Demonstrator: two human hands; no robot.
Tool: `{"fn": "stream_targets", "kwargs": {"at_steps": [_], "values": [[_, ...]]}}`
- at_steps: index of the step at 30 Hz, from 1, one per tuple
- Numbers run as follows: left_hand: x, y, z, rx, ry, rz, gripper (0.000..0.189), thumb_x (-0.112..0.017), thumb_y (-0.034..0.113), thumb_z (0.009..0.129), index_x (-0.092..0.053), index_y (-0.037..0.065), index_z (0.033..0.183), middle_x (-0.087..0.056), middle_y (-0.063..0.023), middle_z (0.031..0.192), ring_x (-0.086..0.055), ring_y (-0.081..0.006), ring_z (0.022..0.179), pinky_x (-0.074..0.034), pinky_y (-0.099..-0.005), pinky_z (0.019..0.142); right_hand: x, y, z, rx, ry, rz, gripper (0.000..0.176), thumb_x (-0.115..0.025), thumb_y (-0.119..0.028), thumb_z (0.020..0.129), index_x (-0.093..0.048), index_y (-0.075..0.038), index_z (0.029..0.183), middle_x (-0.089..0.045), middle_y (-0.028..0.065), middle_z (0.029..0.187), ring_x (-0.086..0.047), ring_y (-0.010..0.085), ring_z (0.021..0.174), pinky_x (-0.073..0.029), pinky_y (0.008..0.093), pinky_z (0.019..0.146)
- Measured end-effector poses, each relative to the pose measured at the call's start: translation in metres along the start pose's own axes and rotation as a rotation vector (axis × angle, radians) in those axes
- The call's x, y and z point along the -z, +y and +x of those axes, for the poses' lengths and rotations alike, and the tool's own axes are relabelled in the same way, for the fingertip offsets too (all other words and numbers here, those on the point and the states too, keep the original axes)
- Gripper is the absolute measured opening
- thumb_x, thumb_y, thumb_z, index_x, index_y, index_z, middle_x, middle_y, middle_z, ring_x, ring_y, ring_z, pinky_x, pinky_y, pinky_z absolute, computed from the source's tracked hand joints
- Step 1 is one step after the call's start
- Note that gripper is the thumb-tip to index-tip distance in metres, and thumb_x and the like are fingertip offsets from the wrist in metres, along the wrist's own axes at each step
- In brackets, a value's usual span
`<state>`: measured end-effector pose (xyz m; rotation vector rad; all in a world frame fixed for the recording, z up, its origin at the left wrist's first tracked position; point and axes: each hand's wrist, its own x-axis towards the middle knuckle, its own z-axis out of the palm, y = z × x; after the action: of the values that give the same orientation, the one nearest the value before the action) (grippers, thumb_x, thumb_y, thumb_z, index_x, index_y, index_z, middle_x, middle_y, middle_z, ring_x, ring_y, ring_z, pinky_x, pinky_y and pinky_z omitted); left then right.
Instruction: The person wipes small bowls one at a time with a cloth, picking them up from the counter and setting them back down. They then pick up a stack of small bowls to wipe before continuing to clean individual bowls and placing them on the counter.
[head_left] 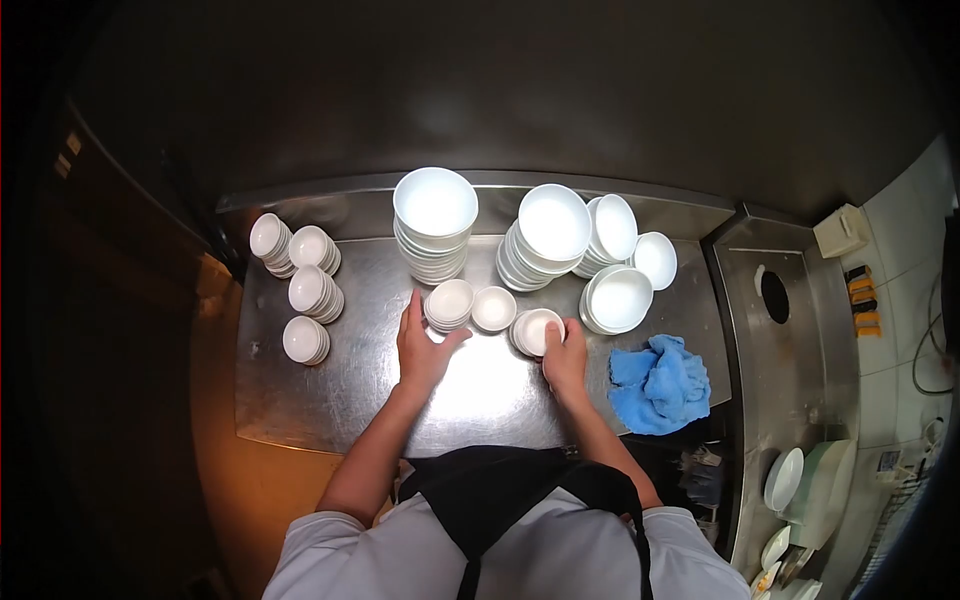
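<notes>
Our black apron and white sleeves fill the bottom of the view, pressed up to the front edge of the steel table. Both forearms reach across that edge.

Our left hand is spread wide. Its fingers run up the left side of a short stack of small bowls and the thumb angles under it. It brackets the stack without closing, and we cannot tell whether it touches. Our right hand is curled round a second short stack, thumb on the top bowl's rim and fingers wrapped at the right side. A single small bowl sits between the two stacks, just beside both.

Behind these, along the table's raised back lip, stand tall stacks of larger bowls, crowded together and leaning a little on the right. Four low stacks of little dishes cluster by the left edge.

Open room lies in two places: a broad bare strip of steel between our hands and the front edge, and a clear lane between the left cluster and our left hand. A crumpled blue cloth takes up the front right corner, near our right hand. Past the table's right edge runs a side counter with a round hole.
</notes>
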<state>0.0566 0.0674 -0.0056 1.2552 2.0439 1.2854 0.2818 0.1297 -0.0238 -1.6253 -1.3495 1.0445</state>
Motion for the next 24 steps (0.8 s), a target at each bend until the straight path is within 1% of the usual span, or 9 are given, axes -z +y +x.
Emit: {"fn": "stream_targets", "kwargs": {"at_steps": [2,5,9,10,13,15,17,21,24], "values": [[0.002,0.009,-0.009,-0.073,0.08,0.078,0.089,-0.088,0.023,0.068,-0.041,-0.002,0.14,-0.049,-0.0215,0.134,-0.053,-0.036,0.122,-0.045,-0.0415,0.102,-0.009,0.022,0.009,-0.054,-0.016,0.072,0.033,-0.058,-0.023,0.097,-0.058,0.004,0.117,-0.068,0.0171,0.098,-0.067,0.0216,0.081,-0.052,0.0353,0.076],[0.002,0.006,-0.029,-0.232,0.169,0.045,0.086,-0.085,0.013,0.07,-0.04,-0.001,0.141,-0.055,-0.0184,0.128,-0.054,-0.0297,0.114,-0.046,-0.0378,0.091,0.001,-0.005,-0.002,-0.175,-0.193,0.361,0.036,-0.055,-0.024,0.1,-0.053,0.003,0.124,-0.065,0.0122,0.095,-0.065,0.0161,0.072,-0.053,0.027,0.053],[-0.01,0.019,-0.057,-0.401,0.038,0.004,0.06,-0.084,0.012,0.071,-0.056,-0.002,0.122,-0.059,-0.0203,0.118,-0.059,-0.0342,0.105,-0.049,-0.0414,0.09,0.03,-0.002,-0.017,-0.011,-0.155,0.058,0.053,-0.061,-0.025,0.097,-0.045,0.003,0.139,-0.066,0.0145,0.105,-0.067,0.0161,0.076,-0.054,0.0268,0.061],[-0.015,0.031,-0.061,-0.443,-0.02,-0.012,0.046,-0.082,0.011,0.073,-0.062,-0.002,0.112,-0.063,-0.019,0.107,-0.062,-0.0347,0.097,-0.05,-0.0405,0.087,0.048,-0.008,-0.024,0.1,-0.127,0.008,0.05,-0.065,-0.024,0.094,-0.052,0.002,0.135,-0.066,0.0146,0.106,-0.066,0.0148,0.078,-0.053,0.027,0.064],[-0.033,0.045,-0.061,-0.663,-0.184,0.022,0.039,-0.078,0.009,0.076,-0.064,0.002,0.112,-0.065,-0.0124,0.103,-0.062,-0.0308,0.094,-0.048,-0.0396,0.083,0.122,-0.03,-0.043,0.313,0.006,-0.116,0.038,-0.067,-0.021,0.093,-0.062,0.001,0.123,-0.067,0.0124,0.105,-0.064,0.0136,0.077,-0.052,0.0268,0.066],[-0.044,0.065,-0.052,-0.685,-0.235,0.127,0.037,-0.076,0.01,0.078,-0.064,0.003,0.112,-0.065,-0.011,0.104,-0.06,-0.0299,0.097,-0.046,-0.04,0.083,0.172,-0.031,-0.039,0.142,0.196,-0.135,0.036,-0.072,-0.02,0.086,-0.065,0.002,0.114,-0.068,0.0182,0.107,-0.068,0.0259,0.085,-0.053,0.035,0.079],[-0.054,0.085,-0.041,-0.668,-0.27,0.224,0.037,-0.073,0.011,0.078,-0.064,0.004,0.113,-0.064,-0.0094,0.106,-0.057,-0.029,0.101,-0.041,-0.0415,0.086,0.215,-0.038,-0.031,0.314,0.303,-0.383,0.04,-0.075,-0.022,0.084,-0.065,0.001,0.115,-0.068,0.0184,0.105,-0.066,0.0305,0.094,-0.051,0.0395,0.085],[-0.083,0.09,-0.028,-0.685,-0.258,0.379,0.033,-0.074,0.013,0.079,-0.066,0.005,0.109,-0.065,-0.0092,0.101,-0.057,-0.0294,0.097,-0.041,-0.041,0.085,0.235,-0.001,-0.027,0.371,0.07,-0.823,0.044,-0.078,-0.025,0.079,-0.065,0.002,0.112,-0.068,0.0197,0.103,-0.065,0.0375,0.095,-0.048,0.0442,0.088],[-0.093,0.085,-0.02,-0.682,-0.291,0.49,0.025,-0.073,0.013,0.079,-0.068,0.005,0.102,-0.065,-0.0079,0.098,-0.056,-0.0286,0.096,-0.041,-0.0408,0.084,0.231,-0.005,-0.035,0.295,0.068,-0.51,0.03,-0.075,-0.022,0.084,-0.065,0.003,0.098,-0.067,0.0199,0.092,-0.064,0.036,0.086,-0.049,0.0391,0.08]]}}
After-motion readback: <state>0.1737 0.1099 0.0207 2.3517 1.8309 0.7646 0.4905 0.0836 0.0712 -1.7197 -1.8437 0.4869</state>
